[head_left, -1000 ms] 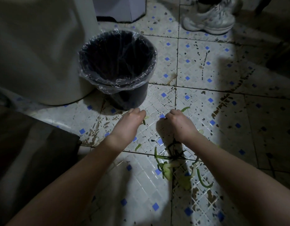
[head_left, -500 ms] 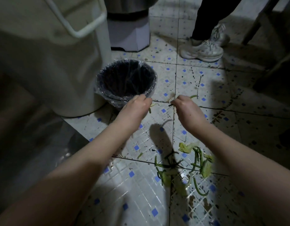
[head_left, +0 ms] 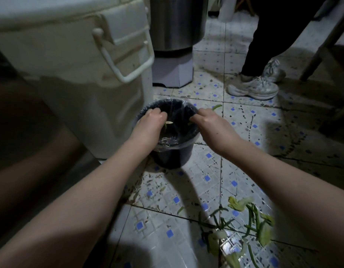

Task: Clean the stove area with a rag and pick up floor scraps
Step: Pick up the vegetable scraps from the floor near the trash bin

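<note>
A stained tile floor (head_left: 233, 167) with blue squares filled the frame. At centre, our hands hung over a black, plastic-lined bin (head_left: 173, 157). Our right hand (head_left: 211, 126) clenched a green stem (head_left: 216, 107). Our left hand (head_left: 150, 124) curled beside a pale scrap (head_left: 169, 122); we could not tell its grip. More vegetable scraps (head_left: 244, 229) lay lower right.

the left hand (head_left: 148, 123) and right hand (head_left: 210, 123), holding scraps (head_left: 216, 107), have moved from the floor (head_left: 207, 168) to above the bin (head_left: 173, 158).
</note>
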Demonstrator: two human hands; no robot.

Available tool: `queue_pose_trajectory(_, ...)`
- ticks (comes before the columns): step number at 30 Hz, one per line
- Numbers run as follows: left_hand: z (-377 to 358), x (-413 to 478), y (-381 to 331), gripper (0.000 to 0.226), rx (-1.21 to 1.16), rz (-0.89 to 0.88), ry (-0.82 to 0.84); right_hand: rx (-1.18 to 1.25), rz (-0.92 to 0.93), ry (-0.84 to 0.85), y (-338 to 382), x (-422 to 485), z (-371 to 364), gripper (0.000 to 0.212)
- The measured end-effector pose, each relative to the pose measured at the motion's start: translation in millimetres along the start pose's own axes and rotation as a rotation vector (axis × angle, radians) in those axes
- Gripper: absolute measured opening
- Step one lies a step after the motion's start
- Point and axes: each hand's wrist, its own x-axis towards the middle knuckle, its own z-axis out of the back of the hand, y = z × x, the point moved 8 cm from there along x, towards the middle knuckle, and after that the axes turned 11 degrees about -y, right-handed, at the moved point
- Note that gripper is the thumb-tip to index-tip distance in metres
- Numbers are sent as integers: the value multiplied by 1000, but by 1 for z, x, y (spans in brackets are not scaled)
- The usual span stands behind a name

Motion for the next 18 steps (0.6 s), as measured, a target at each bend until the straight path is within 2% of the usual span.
queue_pose_trajectory(8,-15,-9,32,41,0,55,43,42,21,18,16,26,-29,29)
queue_pose_trajectory(14,-16,-25,43,42,1,115,22,100,-75,95,20,35,-72,41)
queue_pose_trajectory(18,-16,-32,40,43,11,129,27,42,-82,147,21,22,-89,49)
